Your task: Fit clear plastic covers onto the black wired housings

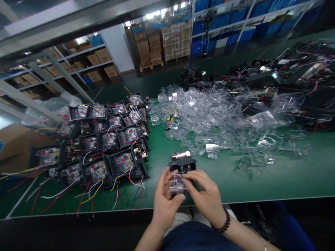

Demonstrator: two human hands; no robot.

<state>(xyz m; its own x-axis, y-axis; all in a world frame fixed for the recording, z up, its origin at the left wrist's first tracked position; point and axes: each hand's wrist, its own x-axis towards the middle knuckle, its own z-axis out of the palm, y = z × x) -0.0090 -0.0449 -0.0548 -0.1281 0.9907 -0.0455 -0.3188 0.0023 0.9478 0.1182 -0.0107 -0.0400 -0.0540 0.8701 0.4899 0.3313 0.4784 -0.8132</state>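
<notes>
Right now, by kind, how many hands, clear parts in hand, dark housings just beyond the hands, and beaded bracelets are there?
Left hand and right hand: 2
Clear plastic part held: 1
Dark housing just beyond: 1
Beaded bracelet: 1
Total: 5

No readable text, brands, numbers or signs; marks on stacked cartons at back too small, blurred.

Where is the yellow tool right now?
In the head view, the tool lies on the green table, by the left edge of the clear pile, right of the dark housings, beyond the left hand.
</notes>
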